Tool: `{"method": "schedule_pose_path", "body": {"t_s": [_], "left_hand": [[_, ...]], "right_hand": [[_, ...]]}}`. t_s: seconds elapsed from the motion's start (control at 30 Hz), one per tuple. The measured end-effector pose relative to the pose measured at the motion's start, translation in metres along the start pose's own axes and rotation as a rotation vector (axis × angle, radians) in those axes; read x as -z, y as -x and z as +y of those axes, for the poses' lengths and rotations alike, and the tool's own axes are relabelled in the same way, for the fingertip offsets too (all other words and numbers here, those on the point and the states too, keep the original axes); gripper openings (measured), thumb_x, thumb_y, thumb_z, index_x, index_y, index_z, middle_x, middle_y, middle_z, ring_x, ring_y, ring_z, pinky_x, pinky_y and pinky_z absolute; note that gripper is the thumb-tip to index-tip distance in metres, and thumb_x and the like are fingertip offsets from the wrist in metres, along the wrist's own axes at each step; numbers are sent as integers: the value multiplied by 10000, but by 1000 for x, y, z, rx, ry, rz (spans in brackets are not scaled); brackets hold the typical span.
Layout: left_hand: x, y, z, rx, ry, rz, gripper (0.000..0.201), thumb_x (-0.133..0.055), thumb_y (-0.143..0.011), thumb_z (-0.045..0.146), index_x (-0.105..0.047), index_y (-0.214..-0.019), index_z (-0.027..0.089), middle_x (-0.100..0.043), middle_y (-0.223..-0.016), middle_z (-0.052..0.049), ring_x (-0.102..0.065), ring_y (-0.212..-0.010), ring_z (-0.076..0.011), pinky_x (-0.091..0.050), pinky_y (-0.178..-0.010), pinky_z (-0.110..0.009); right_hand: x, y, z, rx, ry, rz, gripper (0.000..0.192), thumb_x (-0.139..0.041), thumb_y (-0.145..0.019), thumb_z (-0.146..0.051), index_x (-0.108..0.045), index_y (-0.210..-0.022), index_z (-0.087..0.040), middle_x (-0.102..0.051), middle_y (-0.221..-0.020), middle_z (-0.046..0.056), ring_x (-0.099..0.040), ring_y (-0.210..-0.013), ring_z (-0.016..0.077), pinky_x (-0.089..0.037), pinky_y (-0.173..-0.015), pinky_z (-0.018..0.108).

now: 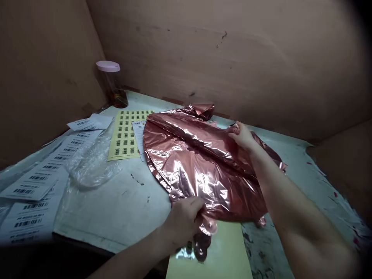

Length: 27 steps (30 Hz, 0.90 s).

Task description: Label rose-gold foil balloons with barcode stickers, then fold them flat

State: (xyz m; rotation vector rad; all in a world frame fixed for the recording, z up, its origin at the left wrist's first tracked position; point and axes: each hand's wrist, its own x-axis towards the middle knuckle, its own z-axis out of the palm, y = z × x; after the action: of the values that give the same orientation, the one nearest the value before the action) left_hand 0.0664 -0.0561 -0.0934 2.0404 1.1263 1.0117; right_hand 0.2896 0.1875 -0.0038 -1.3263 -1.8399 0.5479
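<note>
While left hand (186, 221) pinches the crinkled rose-gold foil balloon (200, 162) at its 6 o'clock edge, right hand (242, 135), arm extended, grips the fold at 2 o'clock above the counter (116, 205).

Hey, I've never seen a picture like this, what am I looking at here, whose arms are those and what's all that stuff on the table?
There is no machine here. The one picture comes from a camera worn on a person's head, looking forward and down, so the two bare arms are that person's own. The left hand grips the near edge of a flat, shiny rose-coloured foil balloon; the right hand holds a fold on its far side. The balloon lies on a worn table with cardboard walls behind. To the left are a yellow sheet of small barcode stickers, white barcode labels, a clear plastic bag and a jar with a pink lid.
</note>
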Motion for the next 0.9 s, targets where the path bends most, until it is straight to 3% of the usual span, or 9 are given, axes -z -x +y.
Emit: {"method": "schedule_pose_path", "body": {"t_s": [0.13, 0.2, 0.3, 0.4, 0.57, 0.63, 0.7, 0.77, 0.9], "left_hand": [[6, -2, 1, 105, 112, -48, 159, -516, -809, 13, -582, -824, 157, -622, -784, -12, -579, -711, -143, -396, -630, -223], [7, -2, 1, 141, 132, -54, 157, -528, -819, 29, -599, -859, 163, -648, -830, -17, -603, -754, -154, -416, -662, -232], [6, -5, 0, 166, 137, -48, 163, -535, -828, 35, -615, -875, 169, -659, -826, -8, -616, -760, -154, -432, -675, -236], [6, -9, -1, 153, 125, -60, 98, -557, -884, 110, -631, -904, 172, -673, -847, -12, -622, -774, -157, -454, -690, -244], [23, 5, 23, 187, -26, -124, 257, -573, -898, 163, -578, -1155, 152, -650, -1067, -83, -626, -890, -195, -515, -735, -296], [31, 30, 39, 234, -222, -66, 279, -560, -900, 180, -554, -1175, 137, -625, -1095, -112, -615, -926, -231, -528, -739, -345], [33, 65, 51, 223, -414, -32, 173, -498, -941, 240, -599, -1035, 137, -639, -1012, -115, -613, -921, -258, -526, -749, -389], [28, 101, 54, 69, -500, -97, 318, -492, -955, 377, -605, -1120, 130, -645, -1145, -144, -590, -1081, -298, -506, -877, -441], [7, 146, 46, -234, -609, -246, 860, -493, -866, 683, -349, -1490, 110, -386, -1542, -140, -283, -1444, -334, -273, -1153, -486]], "right_hand": [[-7, 95, -50, 66, 111, 113, 109, -592, -855, -225, -595, -959, -192, -535, -994, 85, -525, -859, 200, -434, -781, 369], [-9, 163, -79, 118, 116, -94, 71, -627, -844, -211, -616, -775, -203, -557, -757, 17, -508, -673, 147, -412, -633, 290], [-16, 254, -106, 110, 49, -604, 243, -568, -919, -218, -598, -678, -203, -534, -646, -5, -504, -565, 112, -369, -512, 234], [-30, 307, -103, 39, 64, -615, 204, -510, -958, -223, -664, -826, -210, -564, -715, 19, -553, -611, 131, -393, -523, 236], [-50, 327, -85, 36, 129, -364, 190, -439, -994, -213, -628, -967, -209, -510, -789, 32, -546, -681, 158, -416, -581, 265], [-51, 324, -86, 35, 93, -337, 154, -452, -989, -212, -604, -964, -212, -510, -810, 35, -545, -713, 168, -432, -603, 273], [-51, 317, -89, 48, 39, -342, 145, -450, -982, -187, -592, -979, -217, -541, -869, 50, -560, -786, 182, -464, -658, 284], [-50, 310, -92, 69, -11, -350, 174, -440, -977, -155, -591, -1028, -226, -579, -980, 70, -572, -900, 196, -492, -749, 303], [-50, 303, -89, 155, 31, -350, 240, -468, -960, -136, -609, -1117, -251, -586, -1144, 84, -539, -1041, 237, -488, -871, 382]]}}
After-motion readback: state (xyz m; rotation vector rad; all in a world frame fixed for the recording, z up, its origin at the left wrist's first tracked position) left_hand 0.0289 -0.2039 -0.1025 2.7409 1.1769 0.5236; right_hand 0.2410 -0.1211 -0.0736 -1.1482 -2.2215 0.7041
